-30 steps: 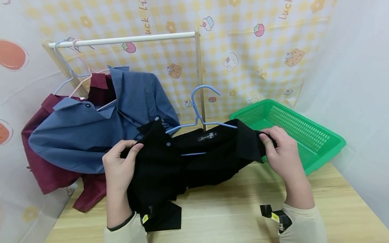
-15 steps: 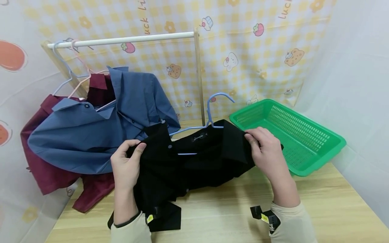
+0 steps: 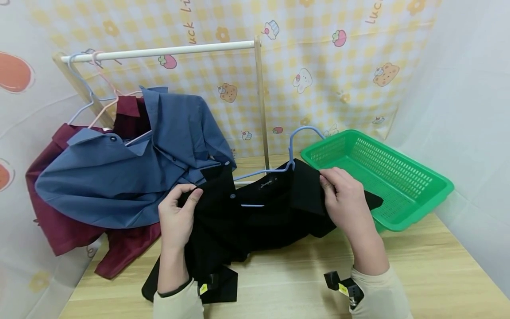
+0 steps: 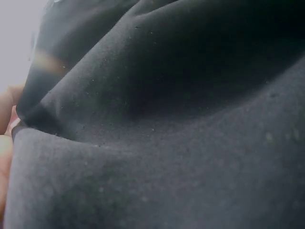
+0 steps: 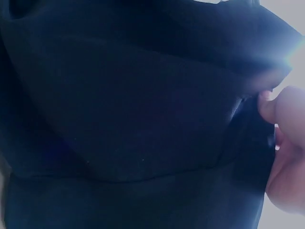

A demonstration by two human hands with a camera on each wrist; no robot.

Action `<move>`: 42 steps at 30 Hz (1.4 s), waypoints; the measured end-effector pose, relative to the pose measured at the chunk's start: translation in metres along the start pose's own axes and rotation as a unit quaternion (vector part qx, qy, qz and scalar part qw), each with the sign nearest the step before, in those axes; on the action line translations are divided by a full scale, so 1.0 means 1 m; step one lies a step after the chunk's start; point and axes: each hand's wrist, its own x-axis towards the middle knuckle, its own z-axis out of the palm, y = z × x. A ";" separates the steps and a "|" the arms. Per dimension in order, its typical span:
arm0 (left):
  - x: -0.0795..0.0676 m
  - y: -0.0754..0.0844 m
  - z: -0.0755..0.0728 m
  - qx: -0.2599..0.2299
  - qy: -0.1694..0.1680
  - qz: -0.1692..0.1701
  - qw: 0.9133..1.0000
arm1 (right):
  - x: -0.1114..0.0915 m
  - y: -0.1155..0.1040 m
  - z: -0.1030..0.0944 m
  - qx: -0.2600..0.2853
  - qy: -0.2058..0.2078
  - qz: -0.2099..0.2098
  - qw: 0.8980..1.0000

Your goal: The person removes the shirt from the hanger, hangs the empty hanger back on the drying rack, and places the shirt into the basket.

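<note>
A black shirt (image 3: 263,226) with a collar and small buttons is held up over the table in the head view. Its left side is pinched between thumb and fingers of my left hand (image 3: 178,215). My right hand (image 3: 345,199) pinches the other side beside the collar flap. A light blue hanger (image 3: 292,150) sits inside the shirt's neck, its hook rising free and leaning right; most of its arms are hidden by cloth. Black fabric (image 4: 152,167) fills the left wrist view, with fingertips at its left edge. In the right wrist view, my thumb and fingers grip the cloth edge.
Behind to the left stands a rack with a white rod (image 3: 167,52). From it hang a blue shirt (image 3: 119,177) and a maroon shirt (image 3: 123,254) on hangers. A green basket (image 3: 434,190) stands at the right, partly behind my right hand. The wooden table (image 3: 287,288) lies below.
Both hands have come closer together, the left moving right and the right moving left, still pinching the shirt. The hanger has shifted right and its hook leans further right.
</note>
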 end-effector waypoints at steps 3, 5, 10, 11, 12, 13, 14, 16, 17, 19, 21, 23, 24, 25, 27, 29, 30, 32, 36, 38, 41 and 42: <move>-0.001 0.000 0.001 -0.014 -0.004 -0.003 1.000 | 0.000 -0.006 -0.003 -0.005 -0.001 -0.015 1.000; -0.002 0.000 0.002 -0.022 -0.009 -0.004 1.000 | 0.000 -0.009 -0.006 -0.008 -0.004 -0.031 0.999; -0.005 0.001 0.006 -0.023 -0.030 0.005 0.999 | -0.002 -0.020 -0.015 -0.030 -0.041 -0.031 0.998; -0.006 0.001 0.008 -0.022 -0.036 0.007 0.999 | -0.004 -0.023 -0.017 -0.037 -0.056 -0.013 0.998; -0.006 0.001 0.009 -0.023 -0.043 0.010 0.999 | -0.005 -0.025 -0.019 -0.041 -0.071 0.009 0.997; -0.006 0.001 0.010 -0.024 -0.050 0.013 0.998 | -0.006 -0.027 -0.022 -0.040 -0.084 0.032 0.995; -0.006 0.001 0.011 -0.027 -0.055 0.016 0.998 | -0.007 -0.029 -0.024 -0.042 -0.095 0.051 0.993; -0.006 0.001 0.012 -0.034 -0.059 0.025 0.997 | -0.008 -0.031 -0.026 -0.036 -0.097 0.075 0.992; -0.006 0.001 0.012 -0.041 -0.059 0.032 0.997 | -0.007 -0.031 -0.027 -0.031 -0.091 0.080 0.992; -0.004 0.002 0.011 -0.058 -0.055 0.053 0.995 | -0.005 -0.029 -0.028 -0.018 -0.071 0.072 0.995; -0.002 0.003 0.010 -0.075 -0.047 0.076 0.993 | -0.004 -0.027 -0.029 -0.012 -0.050 0.056 0.997; 0.000 0.003 0.007 -0.085 -0.038 0.094 0.991 | -0.002 -0.026 -0.031 -0.011 -0.032 0.046 0.998; 0.001 0.003 0.005 -0.088 -0.030 0.099 0.991 | -0.002 -0.025 -0.032 -0.012 -0.023 0.038 0.999; 0.002 0.003 0.004 -0.094 -0.017 0.098 0.991 | -0.001 -0.024 -0.033 -0.015 -0.014 0.026 0.999; 0.003 0.003 -0.001 -0.094 0.011 0.086 0.992 | 0.001 -0.022 -0.034 -0.016 0.005 0.014 1.000; 0.005 0.001 -0.005 -0.089 0.034 0.065 0.993 | 0.003 -0.021 -0.035 -0.010 0.021 0.009 1.000; 0.005 0.000 -0.007 -0.085 0.042 0.053 0.994 | 0.004 -0.020 -0.036 -0.005 0.029 0.011 1.000; 0.005 -0.004 -0.009 -0.058 0.040 0.032 0.997 | 0.006 -0.020 -0.037 0.009 0.038 0.017 0.999; 0.005 -0.011 -0.011 0.023 -0.005 0.010 1.000 | 0.008 -0.022 -0.037 0.017 0.038 0.020 0.999; 0.006 -0.013 -0.011 0.073 -0.035 0.004 0.997 | 0.008 -0.023 -0.036 0.016 0.038 0.016 0.999; 0.006 -0.014 -0.012 0.142 -0.082 -0.008 0.986 | 0.009 -0.025 -0.033 0.013 0.040 0.010 0.999; 0.006 -0.014 -0.012 0.167 -0.098 -0.013 0.981 | 0.009 -0.026 -0.032 0.014 0.039 0.012 0.999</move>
